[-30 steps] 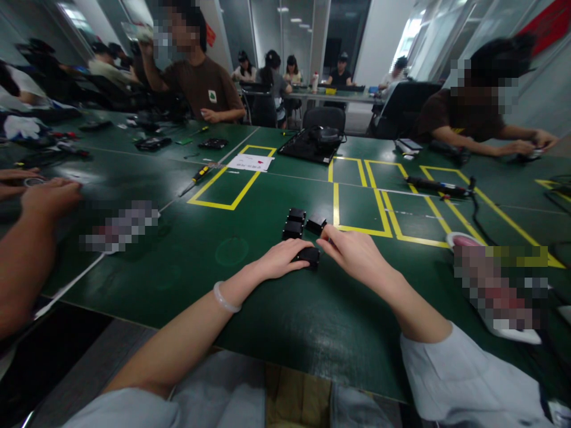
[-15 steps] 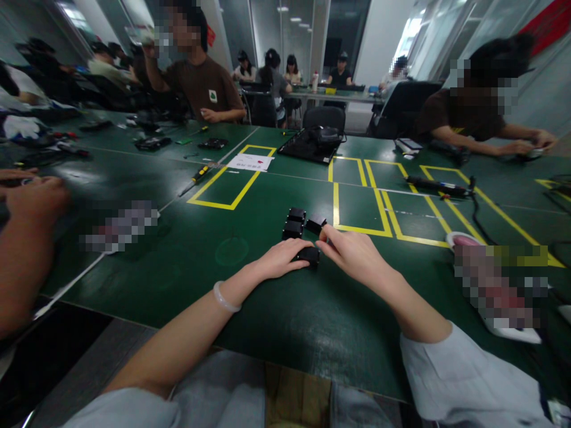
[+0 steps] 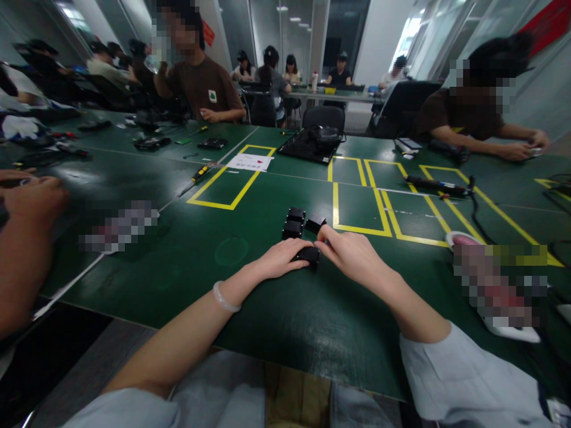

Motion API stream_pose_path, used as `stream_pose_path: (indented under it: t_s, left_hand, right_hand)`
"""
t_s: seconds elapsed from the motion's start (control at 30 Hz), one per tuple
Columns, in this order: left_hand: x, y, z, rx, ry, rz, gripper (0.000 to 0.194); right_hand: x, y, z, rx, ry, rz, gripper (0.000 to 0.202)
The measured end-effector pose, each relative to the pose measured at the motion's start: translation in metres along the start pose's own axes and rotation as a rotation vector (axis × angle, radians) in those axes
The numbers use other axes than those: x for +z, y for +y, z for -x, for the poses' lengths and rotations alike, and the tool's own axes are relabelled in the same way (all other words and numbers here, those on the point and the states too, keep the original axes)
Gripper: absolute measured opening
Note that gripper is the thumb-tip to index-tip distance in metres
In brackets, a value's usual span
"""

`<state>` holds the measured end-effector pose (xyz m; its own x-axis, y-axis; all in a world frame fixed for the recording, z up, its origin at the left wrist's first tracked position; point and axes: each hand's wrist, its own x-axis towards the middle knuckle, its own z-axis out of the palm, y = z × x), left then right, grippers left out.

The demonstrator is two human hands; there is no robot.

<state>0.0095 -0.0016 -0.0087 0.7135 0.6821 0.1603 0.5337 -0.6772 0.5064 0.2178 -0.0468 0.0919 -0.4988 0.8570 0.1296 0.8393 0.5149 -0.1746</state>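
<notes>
Several small black blocks stand close together on the green table [image 3: 263,309]. My left hand [image 3: 285,257] is closed round the nearest black block [image 3: 308,256], its thumb along the near side. Two more blocks [image 3: 293,229] [image 3: 297,214] sit in a line just beyond those fingers. My right hand [image 3: 350,249] has its fingers bent together beside a tilted black block [image 3: 316,223], touching its near right corner; whether anything small is between the fingertips is hidden.
Yellow tape frames [image 3: 363,229] mark the table beyond. A screwdriver [image 3: 200,173] and paper sheet [image 3: 250,162] lie left, a black panel [image 3: 307,145] behind, a black bar [image 3: 437,185] and white tray [image 3: 513,333] right. Another person's hand [image 3: 33,199] is at far left.
My right hand has shifted very slightly left. My left hand and the blocks look the same. Across the table, a person's raised hand has moved a little.
</notes>
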Motion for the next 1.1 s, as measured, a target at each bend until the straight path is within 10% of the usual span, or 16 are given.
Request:
stream_pose_path:
  t_s: [1.1]
  left_hand:
    - [-0.0026, 0.0016, 0.0001, 0.013, -0.008, -0.016, 0.044]
  right_hand:
    - [-0.0017, 0.0005, 0.0014, 0.031, 0.009, 0.037, 0.022]
